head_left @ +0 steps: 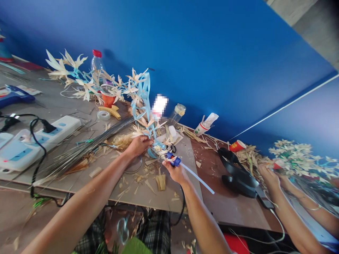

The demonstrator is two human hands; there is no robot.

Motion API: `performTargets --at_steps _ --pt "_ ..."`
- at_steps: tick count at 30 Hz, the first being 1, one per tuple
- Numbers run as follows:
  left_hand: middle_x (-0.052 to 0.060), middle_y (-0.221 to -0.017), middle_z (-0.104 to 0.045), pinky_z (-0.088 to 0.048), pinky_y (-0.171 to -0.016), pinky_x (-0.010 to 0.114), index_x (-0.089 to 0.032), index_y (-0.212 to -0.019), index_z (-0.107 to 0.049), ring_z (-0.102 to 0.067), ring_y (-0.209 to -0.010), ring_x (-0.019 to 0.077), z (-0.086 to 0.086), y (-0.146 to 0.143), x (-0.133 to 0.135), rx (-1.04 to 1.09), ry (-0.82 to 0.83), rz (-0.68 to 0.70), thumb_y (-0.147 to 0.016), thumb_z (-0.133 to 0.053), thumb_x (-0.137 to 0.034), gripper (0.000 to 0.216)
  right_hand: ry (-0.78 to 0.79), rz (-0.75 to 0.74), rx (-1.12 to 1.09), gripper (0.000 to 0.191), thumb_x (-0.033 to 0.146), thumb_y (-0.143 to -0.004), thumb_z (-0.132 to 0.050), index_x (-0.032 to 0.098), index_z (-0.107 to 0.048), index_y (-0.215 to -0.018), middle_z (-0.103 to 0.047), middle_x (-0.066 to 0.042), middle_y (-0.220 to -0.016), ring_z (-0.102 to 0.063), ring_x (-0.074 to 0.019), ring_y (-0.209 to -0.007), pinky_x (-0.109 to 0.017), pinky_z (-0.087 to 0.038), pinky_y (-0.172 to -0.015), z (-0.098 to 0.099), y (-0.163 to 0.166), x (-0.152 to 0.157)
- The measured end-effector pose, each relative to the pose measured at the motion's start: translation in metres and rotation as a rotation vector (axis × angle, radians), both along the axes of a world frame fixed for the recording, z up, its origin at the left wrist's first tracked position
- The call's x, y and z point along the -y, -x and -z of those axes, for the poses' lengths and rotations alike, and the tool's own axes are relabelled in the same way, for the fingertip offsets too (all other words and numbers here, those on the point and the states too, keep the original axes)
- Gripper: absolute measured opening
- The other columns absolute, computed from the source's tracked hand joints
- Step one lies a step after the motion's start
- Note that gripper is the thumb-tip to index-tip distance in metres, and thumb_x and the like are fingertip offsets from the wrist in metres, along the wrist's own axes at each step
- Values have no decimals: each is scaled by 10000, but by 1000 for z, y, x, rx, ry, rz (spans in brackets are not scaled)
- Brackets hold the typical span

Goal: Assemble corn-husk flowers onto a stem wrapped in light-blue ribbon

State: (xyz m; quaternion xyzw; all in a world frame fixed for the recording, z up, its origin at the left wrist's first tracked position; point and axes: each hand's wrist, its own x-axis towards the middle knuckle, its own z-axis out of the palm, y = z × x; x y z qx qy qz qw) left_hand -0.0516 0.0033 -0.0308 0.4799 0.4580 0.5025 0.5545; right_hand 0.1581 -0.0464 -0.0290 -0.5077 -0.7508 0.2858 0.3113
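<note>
My left hand (140,145) is closed in a pinch on the stem of a pale, dried-husk flower (148,124), which is wrapped in light blue ribbon (144,88). My right hand (177,173) grips a blue glue gun (174,160). A long translucent glue stick (197,178) juts from its back end, and its nozzle points toward the stem close to my left fingers. The nozzle tip is hard to make out among the scraps. More pale flowers (84,88) on blue-wrapped stems spread to the upper left, partly covering an orange-red cup (108,100).
On the left lie a white power strip (66,125), a bundle of thin wires (106,137), a tape roll (103,115) and another blue glue gun (16,97). A black headset-like object (238,176) stands right. Farther right, another person's hands (270,176) hold something near white flowers (293,155).
</note>
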Motion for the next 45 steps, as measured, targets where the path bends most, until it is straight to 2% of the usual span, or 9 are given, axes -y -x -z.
performTargets --at_steps 7,17,22,25,29,34,37,41,45 --pt "-41 -504 -504 -231 -417 206 -134 -699 -601 -338 -404 51 -1 1 1 11 -7 2 -581 -694 -415 319 -3 -61 16 482 605 -818 -452 189 -591 -619 -601 -32 -604 -542 -160 -597 -256 -456 -597 -3 0 -1" --pt "-14 -536 -531 -226 -392 199 -120 -714 -623 -344 -386 46 -1 3 4 68 17 -28 -606 -708 -375 290 16 -2 -86 479 654 -783 -473 202 -598 -689 -629 -39 -654 -577 -184 -653 -298 -479 -657 -1 -7 -4" --pt "-34 -501 -478 -210 -379 191 -129 -685 -587 -329 -369 38 -7 5 7 168 52 -13 -640 -712 -371 277 -5 175 -289 560 714 -726 -507 176 -613 -838 -662 -77 -785 -611 -202 -736 -314 -495 -678 4 -15 -5" --pt "-43 -480 -460 -200 -372 187 -134 -672 -570 -328 -360 37 -9 5 7 210 71 -13 -634 -728 -354 274 -83 326 -281 559 668 -771 -479 161 -609 -966 -675 -111 -888 -625 -225 -807 -319 -490 -684 5 -22 -12" --pt "-40 -489 -482 -178 -364 179 -132 -724 -587 -328 -351 34 -8 6 6 250 109 -24 -634 -736 -340 271 -181 520 -103 471 604 -779 -490 157 -608 -871 -642 -105 -784 -602 -232 -748 -334 -473 -668 7 -37 -29" --pt "-20 -561 -535 -205 -388 169 -113 -710 -603 -353 -390 17 -12 5 6 323 53 -30 -586 -773 -295 278 -66 645 255 419 492 -659 -668 157 -632 -910 -627 -167 -920 -595 -320 -921 -464 -439 -813 8 -59 -37" --pt "-33 -538 -506 -219 -403 167 -111 -676 -596 -349 -399 13 -15 5 7 375 43 -13 -562 -787 -276 277 0 633 337 422 380 -563 -752 176 -669 -924 -602 -188 -1082 -565 -357 -1037 -517 -403 -883 -3 -73 -34" --pt "-20 -574 -534 -218 -401 177 -118 -690 -587 -362 -400 20 -11 6 6 417 60 2 -574 -784 -287 283 -131 554 41 352 380 -769 -533 140 -667 -988 -642 -164 -1075 -621 -264 -944 -419 -461 -848 -30 -65 -32" --pt "-4 -588 -548 -249 -414 184 -111 -706 -599 -416 -437 41 -5 7 2 443 52 8 -564 -792 -277 292 -44 183 -170 335 403 -827 -502 153 -664 -980 -701 -97 -938 -648 -199 -819 -319 -498 -735 -45 -13 -36"
